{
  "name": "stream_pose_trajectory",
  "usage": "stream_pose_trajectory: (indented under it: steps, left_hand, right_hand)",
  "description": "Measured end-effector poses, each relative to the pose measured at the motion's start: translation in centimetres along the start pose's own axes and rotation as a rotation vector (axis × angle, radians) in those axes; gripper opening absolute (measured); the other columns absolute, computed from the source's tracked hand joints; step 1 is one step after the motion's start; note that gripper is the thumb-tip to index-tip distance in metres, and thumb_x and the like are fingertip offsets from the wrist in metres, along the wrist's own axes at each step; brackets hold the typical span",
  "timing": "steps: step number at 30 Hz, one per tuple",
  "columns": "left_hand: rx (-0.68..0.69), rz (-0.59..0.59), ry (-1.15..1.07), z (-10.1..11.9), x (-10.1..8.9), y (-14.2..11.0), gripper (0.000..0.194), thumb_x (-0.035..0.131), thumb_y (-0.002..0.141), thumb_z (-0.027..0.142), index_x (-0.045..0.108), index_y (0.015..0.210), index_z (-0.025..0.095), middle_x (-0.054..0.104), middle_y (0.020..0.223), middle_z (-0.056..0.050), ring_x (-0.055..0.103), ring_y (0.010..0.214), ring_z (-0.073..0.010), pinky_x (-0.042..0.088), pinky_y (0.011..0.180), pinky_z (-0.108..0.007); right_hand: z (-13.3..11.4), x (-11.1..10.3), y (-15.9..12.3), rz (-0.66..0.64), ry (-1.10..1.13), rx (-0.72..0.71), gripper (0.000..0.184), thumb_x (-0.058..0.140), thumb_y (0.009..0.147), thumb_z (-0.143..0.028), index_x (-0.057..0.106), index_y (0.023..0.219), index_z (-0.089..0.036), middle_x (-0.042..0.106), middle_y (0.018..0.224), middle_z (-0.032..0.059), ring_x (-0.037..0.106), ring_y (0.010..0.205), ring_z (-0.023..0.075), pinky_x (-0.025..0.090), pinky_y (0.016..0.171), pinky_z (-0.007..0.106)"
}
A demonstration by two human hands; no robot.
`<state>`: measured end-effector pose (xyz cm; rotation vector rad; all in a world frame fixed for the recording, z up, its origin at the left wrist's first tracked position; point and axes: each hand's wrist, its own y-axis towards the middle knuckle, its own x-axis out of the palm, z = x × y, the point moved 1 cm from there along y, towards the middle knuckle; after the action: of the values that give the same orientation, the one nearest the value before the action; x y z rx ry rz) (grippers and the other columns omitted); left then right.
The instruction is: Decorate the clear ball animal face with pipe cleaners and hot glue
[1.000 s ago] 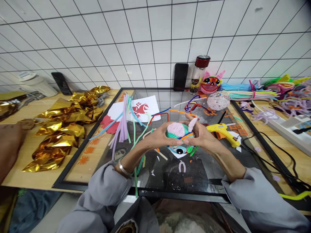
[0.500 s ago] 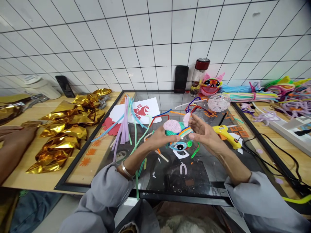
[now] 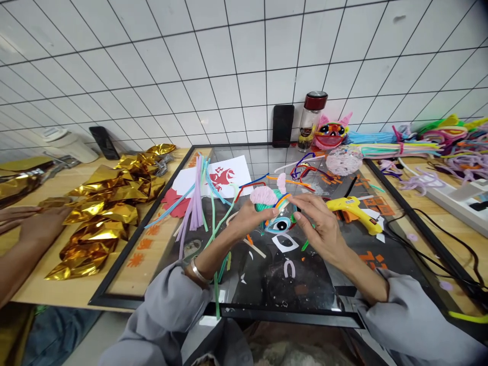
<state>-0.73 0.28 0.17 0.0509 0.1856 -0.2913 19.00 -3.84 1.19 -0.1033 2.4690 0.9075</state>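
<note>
Between my two hands is a colourful pipe-cleaner mask (image 3: 280, 225) with a big blue-rimmed eye, striped bands and pink ears. My left hand (image 3: 249, 219) grips its left side, the thumb lying over the bands beside the round pink ear (image 3: 264, 195). From the other side, my right hand (image 3: 319, 223) pinches the mask's right edge with fingers and thumb; its fingertips touch the striped bands. On the glass just below lies a white paper cut-out (image 3: 285, 243) with an eye-shaped hole. A yellow hot glue gun (image 3: 356, 212) rests to the right of my right hand.
Purple and green pipe cleaners (image 3: 196, 203) lie left, over a white sheet with a red print (image 3: 238, 173). A glass bottle (image 3: 308, 129), a phone (image 3: 282, 126) and a finished pink mask (image 3: 331, 133) stand behind. Gold foil (image 3: 97, 223) lies beside another person's hand (image 3: 41, 223).
My right hand has turned and closed onto the mask's right side, its fingers now lower over the bands. The mask has tilted slightly, and the view has shifted a little.
</note>
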Motion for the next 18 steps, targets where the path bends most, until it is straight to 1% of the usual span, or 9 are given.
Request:
stream_pose_trajectory:
  steps: [4,6,8,10,12,15,18]
  left_hand:
    - [0.000,-0.007,-0.003,0.3,0.2,-0.1,0.038,0.068,0.073,0.045,0.064,0.097,0.016,0.068,0.099,-0.006,0.061,0.096,-0.0225,0.049,0.092,-0.038]
    - [-0.001,0.009,-0.002,0.6,0.4,-0.2,0.040,0.068,0.073,0.045,0.064,0.098,0.015,0.068,0.098,-0.006,0.061,0.095,-0.0227,0.049,0.091,-0.038]
    - [0.005,0.032,-0.008,0.8,0.5,-0.3,0.041,0.069,0.073,0.045,0.063,0.101,0.015,0.068,0.100,-0.006,0.061,0.096,-0.0230,0.048,0.091,-0.038]
    - [0.009,0.034,-0.010,0.9,0.5,-0.4,0.045,0.069,0.074,0.046,0.062,0.106,0.015,0.069,0.105,-0.008,0.062,0.100,-0.0245,0.048,0.094,-0.040]
    - [0.008,0.010,0.011,0.9,0.4,-0.6,0.052,0.069,0.075,0.048,0.061,0.114,0.014,0.068,0.117,-0.011,0.060,0.111,-0.0277,0.045,0.100,-0.042]
    - [-0.026,-0.061,0.052,1.0,-0.2,-1.0,0.068,0.070,0.075,0.052,0.055,0.128,0.013,0.060,0.134,-0.014,0.054,0.125,-0.0328,0.041,0.106,-0.046]
    - [-0.082,-0.179,0.037,0.9,-0.9,-1.4,0.073,0.069,0.075,0.049,0.049,0.136,0.015,0.058,0.137,-0.013,0.053,0.125,-0.0334,0.043,0.105,-0.048]
  right_hand:
    - [0.0,0.2,-0.2,-0.025,-0.124,-0.060,0.034,0.050,0.098,-0.027,0.064,0.129,-0.027,0.065,0.123,0.0108,0.059,0.117,0.0274,0.047,0.099,0.049]
    - [0.0,0.3,-0.2,-0.040,-0.176,-0.095,0.035,0.049,0.098,-0.026,0.063,0.130,-0.024,0.063,0.126,0.0126,0.058,0.120,0.0273,0.047,0.100,0.049]
    - [0.0,0.2,-0.2,-0.062,-0.202,-0.124,0.035,0.049,0.099,-0.025,0.061,0.132,-0.021,0.062,0.129,0.0140,0.057,0.123,0.0267,0.048,0.102,0.048]
    - [0.1,0.1,-0.2,-0.082,-0.216,-0.137,0.036,0.050,0.098,-0.025,0.058,0.133,-0.021,0.062,0.130,0.0145,0.057,0.123,0.0263,0.049,0.102,0.047]
    - [0.2,0.0,-0.2,-0.089,-0.225,-0.146,0.038,0.050,0.098,-0.027,0.056,0.135,-0.022,0.062,0.131,0.0142,0.058,0.123,0.0265,0.049,0.102,0.048]
    - [0.5,-0.1,-0.2,-0.093,-0.227,-0.157,0.041,0.052,0.098,-0.030,0.053,0.138,-0.024,0.061,0.134,0.0138,0.058,0.123,0.0274,0.048,0.103,0.050]
    - [0.8,-0.2,-0.2,-0.099,-0.216,-0.152,0.047,0.055,0.095,-0.034,0.050,0.141,-0.024,0.059,0.135,0.0146,0.057,0.125,0.0289,0.047,0.104,0.052]
